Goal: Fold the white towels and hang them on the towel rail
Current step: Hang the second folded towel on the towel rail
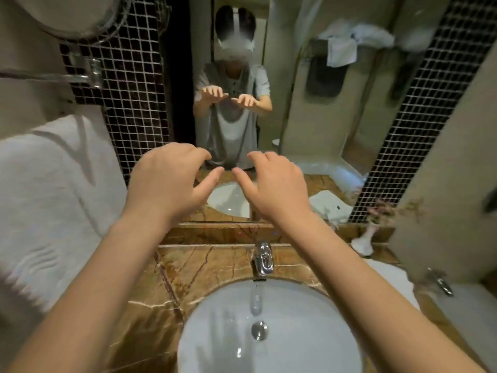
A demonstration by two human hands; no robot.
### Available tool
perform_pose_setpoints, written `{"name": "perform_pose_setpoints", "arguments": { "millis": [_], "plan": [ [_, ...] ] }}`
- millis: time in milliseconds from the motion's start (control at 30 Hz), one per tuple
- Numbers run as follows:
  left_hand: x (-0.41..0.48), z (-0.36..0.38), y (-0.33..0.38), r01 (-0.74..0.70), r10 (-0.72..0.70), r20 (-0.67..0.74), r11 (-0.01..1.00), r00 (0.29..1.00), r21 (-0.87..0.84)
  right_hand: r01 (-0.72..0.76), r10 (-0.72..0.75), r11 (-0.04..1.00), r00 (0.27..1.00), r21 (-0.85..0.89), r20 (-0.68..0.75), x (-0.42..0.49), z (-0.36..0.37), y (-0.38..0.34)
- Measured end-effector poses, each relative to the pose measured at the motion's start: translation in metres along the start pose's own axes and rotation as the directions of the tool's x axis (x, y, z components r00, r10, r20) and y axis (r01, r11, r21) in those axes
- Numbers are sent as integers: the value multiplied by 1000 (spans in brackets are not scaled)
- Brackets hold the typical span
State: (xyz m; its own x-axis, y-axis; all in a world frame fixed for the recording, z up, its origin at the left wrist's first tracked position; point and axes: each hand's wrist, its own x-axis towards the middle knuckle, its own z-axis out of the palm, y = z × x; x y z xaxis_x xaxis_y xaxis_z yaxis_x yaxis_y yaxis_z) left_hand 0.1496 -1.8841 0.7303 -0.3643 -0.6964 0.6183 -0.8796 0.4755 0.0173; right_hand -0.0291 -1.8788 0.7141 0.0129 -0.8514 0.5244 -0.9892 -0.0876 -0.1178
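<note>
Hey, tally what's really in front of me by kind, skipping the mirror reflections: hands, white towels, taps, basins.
Hands: 2, left hand and right hand, both empty
White towels: 1 plainly seen, the white towel at left
Taps: 1, the tap
Basins: 1, the basin
Total: 5

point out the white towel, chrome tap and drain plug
white terry towel (53,184): head view, its front face
chrome basin tap (263,261): head view, its body
round metal drain plug (259,330): head view, its centre
</note>
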Motion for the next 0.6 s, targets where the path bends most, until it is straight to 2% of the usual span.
{"name": "perform_pose_setpoints", "arguments": {
  "millis": [267, 467, 600],
  "plan": [
    [28, 56, 102, -220, 233, 64, 961, 970, -169, -272, 271, 951, 962, -146, -30, -62, -33, 103],
    [43, 107, 197, -367, 401, 48, 874, 915, -319, -465, 467, 855, 883, -231, -49, -113, -44, 191],
    [46, 138, 252, -412, 467, 88, 842, 880, -348, -542, 556, 792, 830, -282, -34, -144, -40, 243]
  ]
}}
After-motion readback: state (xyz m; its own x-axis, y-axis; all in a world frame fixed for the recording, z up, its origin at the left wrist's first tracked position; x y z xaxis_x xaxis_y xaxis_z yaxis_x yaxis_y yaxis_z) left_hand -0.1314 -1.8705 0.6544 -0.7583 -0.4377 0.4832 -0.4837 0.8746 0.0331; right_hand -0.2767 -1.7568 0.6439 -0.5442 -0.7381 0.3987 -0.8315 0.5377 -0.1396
